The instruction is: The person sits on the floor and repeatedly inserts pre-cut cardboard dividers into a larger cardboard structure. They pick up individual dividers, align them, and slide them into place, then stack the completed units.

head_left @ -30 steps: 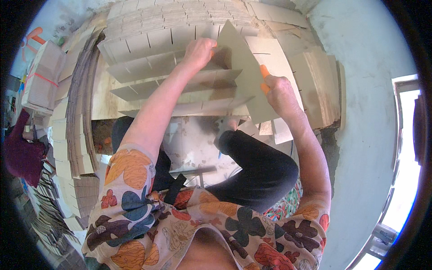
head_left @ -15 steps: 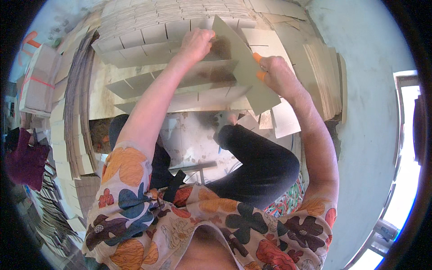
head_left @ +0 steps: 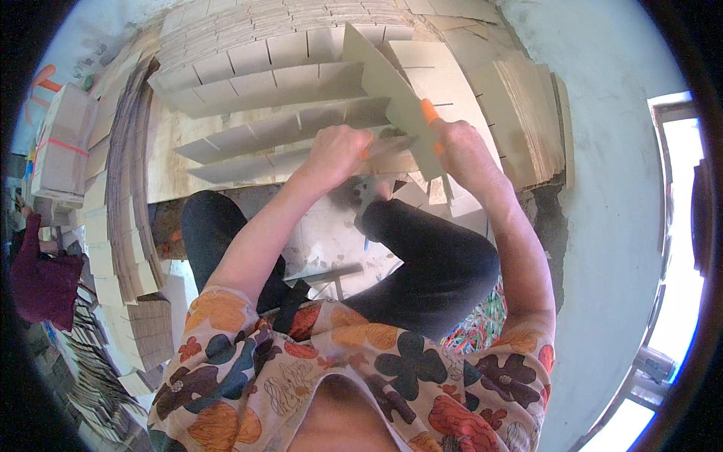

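Observation:
Three slotted cardboard strips stand on edge in rows: a far strip (head_left: 263,89), a middle strip (head_left: 263,134) and a near strip (head_left: 241,167). Across their right ends slants another cardboard strip (head_left: 384,79), which meets them at their slots. My right hand (head_left: 468,154), with orange covers on its fingers, is closed on the lower right part of this crosswise strip. My left hand (head_left: 339,157) is closed at the near strip's upper edge; its fingertips are partly hidden, with an orange cover showing at one.
A wooden board (head_left: 169,162) lies under the strips. Beyond them rise stacks of cardboard (head_left: 286,22); another stack (head_left: 527,120) stands at the right by the wall. More cardboard stacks (head_left: 124,173) and a white box (head_left: 64,143) are at the left. My bent knees are close below the board.
My left hand has come down from the crosswise strip's far end to the near strip. The right hand has lowered slightly, still on the crosswise strip, which has shifted a little left.

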Tool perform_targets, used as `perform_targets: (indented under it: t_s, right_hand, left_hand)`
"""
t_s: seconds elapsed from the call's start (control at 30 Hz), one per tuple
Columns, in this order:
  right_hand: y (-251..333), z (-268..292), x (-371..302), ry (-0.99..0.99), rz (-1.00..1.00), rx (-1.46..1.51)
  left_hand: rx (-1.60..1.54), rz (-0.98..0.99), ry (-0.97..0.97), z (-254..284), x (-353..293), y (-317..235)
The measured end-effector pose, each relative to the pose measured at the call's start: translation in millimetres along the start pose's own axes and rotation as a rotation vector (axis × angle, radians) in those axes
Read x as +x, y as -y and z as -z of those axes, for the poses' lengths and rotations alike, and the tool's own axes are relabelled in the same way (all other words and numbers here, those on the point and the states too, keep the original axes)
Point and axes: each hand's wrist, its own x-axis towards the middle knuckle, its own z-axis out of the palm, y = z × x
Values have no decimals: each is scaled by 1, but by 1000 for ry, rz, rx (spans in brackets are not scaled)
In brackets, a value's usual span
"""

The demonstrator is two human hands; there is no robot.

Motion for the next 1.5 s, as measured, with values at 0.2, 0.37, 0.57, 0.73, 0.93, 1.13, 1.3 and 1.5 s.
perform_targets:
  t_s: [0.2, 0.37, 0.57, 0.73, 0.93, 1.13, 1.3, 1.5]
  right_hand:
    - [2, -8, 9, -29, -37, 45]
    - [8, -16, -5, -95, -15, 81]
    - [11, -56, -9, 105, -9, -161]
    - [3, -17, -14, -282, -97, -21]
    - [-76, -17, -17, -351, -541, -139]
    - [-128, -44, -20, -190, -739, 611]
    - [-118, -27, -26, -167, -823, 906]
    - [-124, -3, -27, -448, -824, 1050]
  left_hand:
    - [-25, -30, -42, 8, 0, 10]
    - [7, -20, 34, 10, -4, 18]
    - [-154, 36, 105, 35, 13, 5]
    - [-187, 1, -101, 47, 9, 6]
    - [-163, 5, -248, 47, -14, 8]
    - [-105, 27, -241, 53, -32, 13]
    - [-118, 74, -210, 52, -44, 16]
    - [-124, 4, -66, 21, -45, 27]
